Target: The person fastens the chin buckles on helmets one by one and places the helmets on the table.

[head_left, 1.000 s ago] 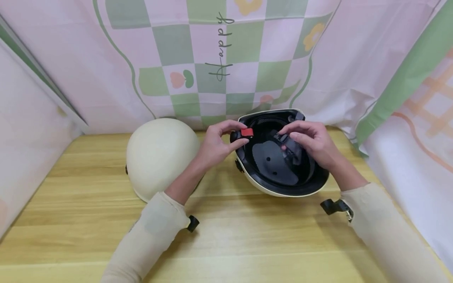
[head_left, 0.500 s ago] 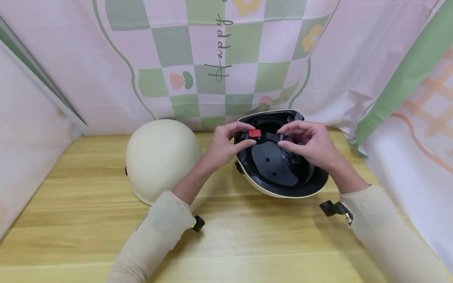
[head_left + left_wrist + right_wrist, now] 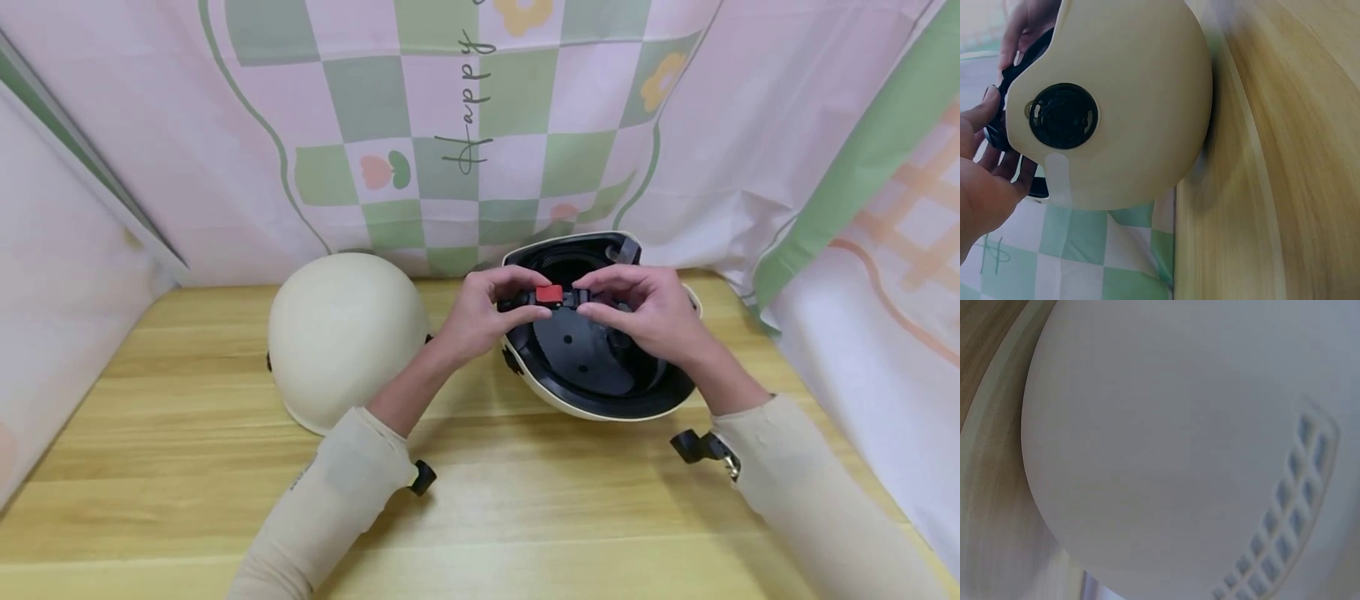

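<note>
An upturned cream helmet (image 3: pixel 609 408) with black padding lies on the table in the head view. Over its opening, my left hand (image 3: pixel 480 310) pinches a black strap buckle with a red button (image 3: pixel 550 294) between thumb and fingers. Opposite it, my right hand (image 3: pixel 651 310) pinches the black buckle insert (image 3: pixel 577 298). The two buckle halves meet end to end; whether they are latched I cannot tell. In the left wrist view the shell shows a round black knob (image 3: pixel 1063 117). The pale shell (image 3: pixel 1166 450) fills the right wrist view, which shows no hand.
A second cream helmet (image 3: pixel 345 337), dome up, stands to the left, close to my left forearm. The wooden table (image 3: pixel 525 500) extends in front. A patterned curtain (image 3: pixel 450 125) hangs behind the helmets, and white cloth (image 3: pixel 885 375) borders the right side.
My right hand has picked up the buckle insert from inside the helmet and moved left with it. My left hand has moved right with the red-button buckle, and the halves have come together.
</note>
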`<control>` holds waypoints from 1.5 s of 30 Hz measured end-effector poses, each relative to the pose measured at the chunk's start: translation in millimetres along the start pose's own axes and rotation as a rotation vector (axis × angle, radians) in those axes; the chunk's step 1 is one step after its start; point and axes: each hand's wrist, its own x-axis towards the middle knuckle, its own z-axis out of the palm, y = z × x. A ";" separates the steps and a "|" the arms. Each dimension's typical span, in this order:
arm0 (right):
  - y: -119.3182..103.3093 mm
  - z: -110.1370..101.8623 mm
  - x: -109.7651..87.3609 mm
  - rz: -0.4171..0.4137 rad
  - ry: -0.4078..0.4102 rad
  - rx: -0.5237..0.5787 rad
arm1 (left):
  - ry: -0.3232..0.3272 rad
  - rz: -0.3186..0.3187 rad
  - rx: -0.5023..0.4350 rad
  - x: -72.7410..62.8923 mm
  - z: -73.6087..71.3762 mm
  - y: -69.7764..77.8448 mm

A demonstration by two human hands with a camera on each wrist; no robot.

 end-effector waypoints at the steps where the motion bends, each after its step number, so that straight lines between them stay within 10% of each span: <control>1: 0.0 0.4 -0.3 0.002 0.003 0.004 | -0.001 -0.002 0.002 -0.1 0.3 0.1; 16: 0.3 2.4 -4.9 0.087 0.116 -0.042 | 0.106 -0.066 -0.087 -2.1 1.3 -3.2; 45: 4.1 13.4 -6.2 0.168 0.166 0.175 | 0.064 -0.117 -0.176 -6.9 -2.6 -11.4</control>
